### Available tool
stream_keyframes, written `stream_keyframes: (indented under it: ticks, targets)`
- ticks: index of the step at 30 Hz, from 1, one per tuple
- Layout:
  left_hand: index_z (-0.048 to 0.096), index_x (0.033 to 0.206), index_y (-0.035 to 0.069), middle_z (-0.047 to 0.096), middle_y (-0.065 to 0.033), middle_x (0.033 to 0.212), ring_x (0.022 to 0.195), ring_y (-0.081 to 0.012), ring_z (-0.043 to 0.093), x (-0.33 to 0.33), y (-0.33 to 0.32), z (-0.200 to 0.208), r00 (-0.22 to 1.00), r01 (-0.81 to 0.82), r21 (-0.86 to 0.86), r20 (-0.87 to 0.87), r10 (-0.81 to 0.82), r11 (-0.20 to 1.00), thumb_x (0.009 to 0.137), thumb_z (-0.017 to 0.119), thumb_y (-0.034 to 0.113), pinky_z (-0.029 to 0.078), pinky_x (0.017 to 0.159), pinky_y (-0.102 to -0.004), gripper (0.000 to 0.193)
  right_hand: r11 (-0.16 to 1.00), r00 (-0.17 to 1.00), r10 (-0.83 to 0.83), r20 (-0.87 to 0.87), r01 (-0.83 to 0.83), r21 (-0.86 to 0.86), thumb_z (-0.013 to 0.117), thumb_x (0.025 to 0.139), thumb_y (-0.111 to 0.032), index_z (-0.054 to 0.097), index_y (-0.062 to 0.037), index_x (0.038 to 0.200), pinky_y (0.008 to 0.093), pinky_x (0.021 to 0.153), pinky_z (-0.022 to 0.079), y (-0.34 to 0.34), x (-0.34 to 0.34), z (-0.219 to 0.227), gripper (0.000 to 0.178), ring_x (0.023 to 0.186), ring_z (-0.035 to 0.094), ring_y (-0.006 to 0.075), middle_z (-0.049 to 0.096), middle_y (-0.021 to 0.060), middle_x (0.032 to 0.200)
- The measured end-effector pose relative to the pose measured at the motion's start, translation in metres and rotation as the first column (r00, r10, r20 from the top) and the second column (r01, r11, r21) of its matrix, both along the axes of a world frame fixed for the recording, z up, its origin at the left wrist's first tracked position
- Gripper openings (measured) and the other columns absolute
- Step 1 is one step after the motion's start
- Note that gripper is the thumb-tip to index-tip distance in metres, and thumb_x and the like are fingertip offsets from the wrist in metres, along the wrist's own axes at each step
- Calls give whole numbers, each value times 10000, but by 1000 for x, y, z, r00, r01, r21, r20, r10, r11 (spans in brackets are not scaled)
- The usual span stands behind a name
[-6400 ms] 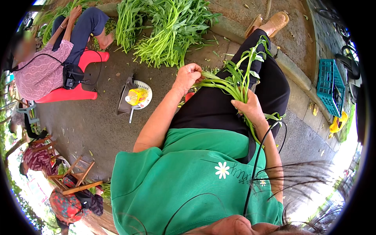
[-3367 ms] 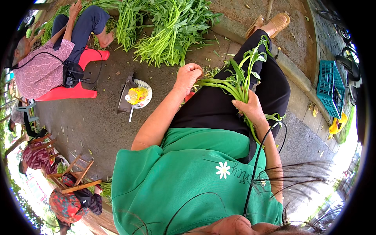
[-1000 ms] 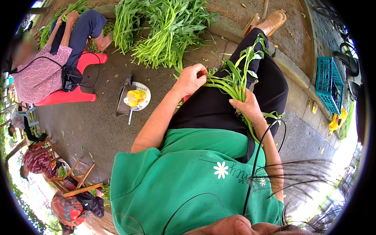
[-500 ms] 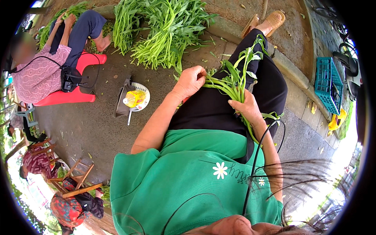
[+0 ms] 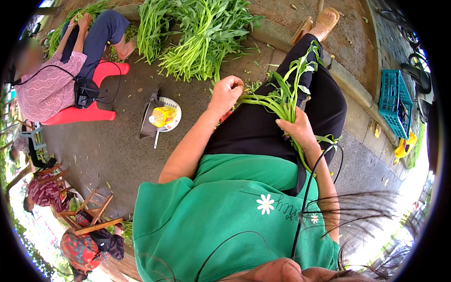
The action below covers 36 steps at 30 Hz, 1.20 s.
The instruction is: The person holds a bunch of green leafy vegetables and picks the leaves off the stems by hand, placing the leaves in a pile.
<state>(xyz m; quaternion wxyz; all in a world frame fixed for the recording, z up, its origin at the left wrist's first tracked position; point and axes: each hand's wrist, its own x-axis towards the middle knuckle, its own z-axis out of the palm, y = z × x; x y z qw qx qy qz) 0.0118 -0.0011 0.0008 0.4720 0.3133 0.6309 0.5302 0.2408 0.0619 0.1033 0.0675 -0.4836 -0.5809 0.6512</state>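
Observation:
Across my lap, over black trousers, lies a bunch of water spinach with long pale-green stems and narrow leaves. My right hand is wrapped round its stems, thumb on top; some stems trail out below it toward the wrist. At the stems' cut ends, on the left, is my left hand with its fingers curled into a pinch. What those fingers hold, if anything, is hidden. Green trimmings lie just beyond the left hand. A large pile of the same water spinach is heaped on the ground ahead.
On the ground at left, a yellow bottle rests on a white round basket beside a dark pan-like tool. Another person sits on a red stool, handling greens. A teal crate stands at right by the kerb.
My left hand has shifted slightly left, off the stems toward their ends. The right hand keeps its hold on the bunch almost unmoved.

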Motion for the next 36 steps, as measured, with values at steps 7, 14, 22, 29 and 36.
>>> stream_keyframes:
  ticks: [7,14,22,29,36]
  targets:
    - [610,917,22,608,0,737,604,-57,536,-27,-40,-9,983,-180,-49,8,181,982,841,584,46,443,549,-201,84,1000,1000,5,29,-6,9,704,755,-149,515,15,1098,234,454,411,1,2,-3,425,497,476,80,517,3,658]
    - [614,1077,0,661,-69,753,593,-92,581,-40,-95,-66,981,-89,-329,-191,27,940,852,532,49,481,564,-232,245,1000,1000,11,23,-12,18,695,762,-147,515,16,1102,230,452,403,0,0,0,418,496,477,80,514,-2,662]
    - [654,1015,50,671,-98,769,670,-157,630,-38,-92,-55,734,-72,-506,-610,-298,860,789,599,116,500,641,-295,242,1000,1000,-2,17,2,3,691,766,-135,518,11,1097,226,452,395,-1,0,0,401,508,476,73,506,-8,667]
    - [663,950,15,659,-36,762,669,-86,587,-31,-60,-18,891,-200,-26,-420,171,979,813,624,95,476,649,-229,163,1000,1000,9,27,-9,-1,694,769,-134,516,9,1099,228,458,399,1,0,-1,401,510,477,74,511,-7,667]
    - [661,991,13,655,-58,866,775,-139,616,-10,-5,44,905,248,17,-359,-226,969,787,613,30,483,709,-247,210,1000,1000,10,9,-10,-1,701,763,-144,516,15,1107,233,460,402,1,3,-4,421,511,478,78,515,-3,667]
